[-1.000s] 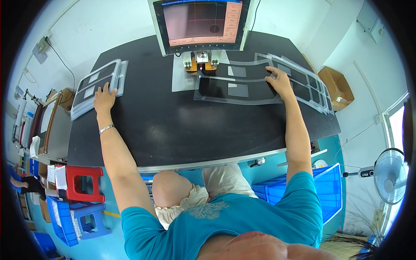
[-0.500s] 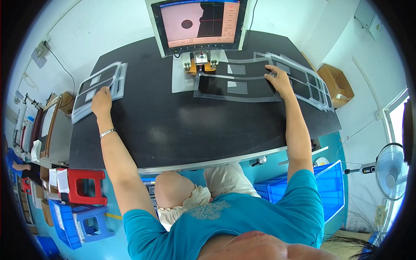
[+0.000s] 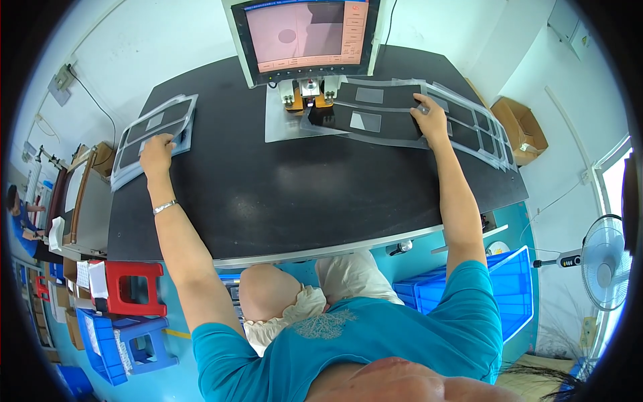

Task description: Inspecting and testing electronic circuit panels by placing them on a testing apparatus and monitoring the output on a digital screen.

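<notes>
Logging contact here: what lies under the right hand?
Right hand presses a dark sheet with pale windows, overlapping a stack of similar sheets. Anything beneath is covered.

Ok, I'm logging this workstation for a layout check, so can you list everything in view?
table: one, black, centre.
screen: one, pinkish picture, back of table.
small machine: one, brass-coloured, under screen.
dark sheet: one, black with pale windows, under right hand.
sheet stack, left: one, grey-black, under left hand.
sheet stack, right: one, table's right end.
stools: red and blue, floor left.
crates: blue, floor right.
fan: one, white, right.
cardboard box: one, brown.
left hand; right hand: flat on sheets.
</notes>
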Demonstrator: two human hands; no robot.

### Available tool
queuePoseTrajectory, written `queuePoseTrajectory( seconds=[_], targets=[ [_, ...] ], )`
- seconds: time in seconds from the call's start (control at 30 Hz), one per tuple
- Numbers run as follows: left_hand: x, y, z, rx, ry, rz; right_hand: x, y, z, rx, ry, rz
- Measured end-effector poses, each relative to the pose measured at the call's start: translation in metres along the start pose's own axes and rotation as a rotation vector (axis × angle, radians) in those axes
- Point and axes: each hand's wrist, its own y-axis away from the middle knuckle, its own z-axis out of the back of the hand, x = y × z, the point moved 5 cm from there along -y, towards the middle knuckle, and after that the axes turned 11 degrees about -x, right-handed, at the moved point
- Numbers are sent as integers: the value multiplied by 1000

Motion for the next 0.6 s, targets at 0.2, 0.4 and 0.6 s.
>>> queuePoseTrajectory(
  seconds=[0.2, 0.4, 0.6],
  targets=[
    [6, 0, 1, 145, 177, -58, 0, 0, -6, -60, 62, 36],
    [18, -4, 4, -2, 187, -61, 0, 2, -8, -85, 68, 1],
    [-3, -2, 14, -224, 211, -3, 4, 3, -3, -95, 55, -27]
  ],
)
